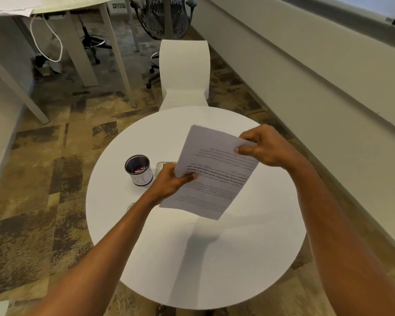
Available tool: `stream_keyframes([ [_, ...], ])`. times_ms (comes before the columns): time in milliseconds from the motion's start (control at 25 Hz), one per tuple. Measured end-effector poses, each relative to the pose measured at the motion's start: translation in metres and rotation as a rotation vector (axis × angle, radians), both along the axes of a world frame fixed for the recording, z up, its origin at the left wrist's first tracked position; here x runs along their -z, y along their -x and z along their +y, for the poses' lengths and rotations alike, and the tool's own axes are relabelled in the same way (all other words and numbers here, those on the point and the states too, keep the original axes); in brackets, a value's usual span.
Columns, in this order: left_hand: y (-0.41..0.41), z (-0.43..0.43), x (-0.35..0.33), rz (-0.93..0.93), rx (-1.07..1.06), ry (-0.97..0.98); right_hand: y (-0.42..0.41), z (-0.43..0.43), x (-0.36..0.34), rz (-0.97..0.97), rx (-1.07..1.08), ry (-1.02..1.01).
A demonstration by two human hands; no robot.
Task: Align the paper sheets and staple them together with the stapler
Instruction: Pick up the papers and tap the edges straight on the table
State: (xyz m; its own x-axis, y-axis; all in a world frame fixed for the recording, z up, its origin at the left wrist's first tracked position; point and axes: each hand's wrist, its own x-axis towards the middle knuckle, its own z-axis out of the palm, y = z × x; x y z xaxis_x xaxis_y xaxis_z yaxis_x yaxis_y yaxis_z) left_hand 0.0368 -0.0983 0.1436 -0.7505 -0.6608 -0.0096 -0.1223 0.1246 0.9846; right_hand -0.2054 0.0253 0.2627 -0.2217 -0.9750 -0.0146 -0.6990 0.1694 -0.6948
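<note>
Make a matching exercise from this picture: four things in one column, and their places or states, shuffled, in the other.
Things:
1. paper sheets
2. mesh cup
3. white chair
4. right hand

Places or states:
A. stands on the round table, left of the hands
B. pinches the sheets' far right edge
C. held above the table by both hands
D. beyond the table's far edge

Pairs: 1-C, 2-A, 3-D, 4-B

Round table — mesh cup, chair

left hand pinching, right hand pinching
</note>
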Motion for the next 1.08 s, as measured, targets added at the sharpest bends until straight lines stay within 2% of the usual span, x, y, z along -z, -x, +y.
stream_keyframes([
  [80,-0.002,0.000,0.001,0.054,-0.072,-0.037,0.011,0.004,0.009,-0.046,0.171,0.082],
  [160,-0.005,0.000,0.001,0.101,-0.124,-0.072,0.020,0.013,0.031,-0.207,0.302,0.071],
  [200,-0.005,-0.001,0.001,0.124,-0.142,-0.092,0.020,0.018,0.045,-0.327,0.301,0.029],
  [280,-0.005,-0.001,0.002,0.161,-0.166,-0.133,0.010,0.024,0.073,-0.525,0.163,-0.066],
  [360,-0.003,-0.001,0.005,0.151,-0.169,-0.152,-0.005,0.024,0.093,-0.598,0.052,-0.075],
  [520,-0.001,-0.004,0.014,0.059,-0.168,-0.156,-0.017,0.017,0.109,-0.543,0.134,0.052],
  [720,-0.004,-0.004,0.021,0.057,-0.137,-0.114,-0.006,0.018,0.124,-0.441,0.214,0.037],
  [880,-0.002,-0.002,0.030,0.029,-0.132,-0.079,-0.002,0.027,0.143,-0.501,0.272,0.035],
  [1080,-0.011,0.010,0.062,-0.206,-0.165,-0.007,-0.016,0.047,0.188,-0.479,0.286,-0.108],
])
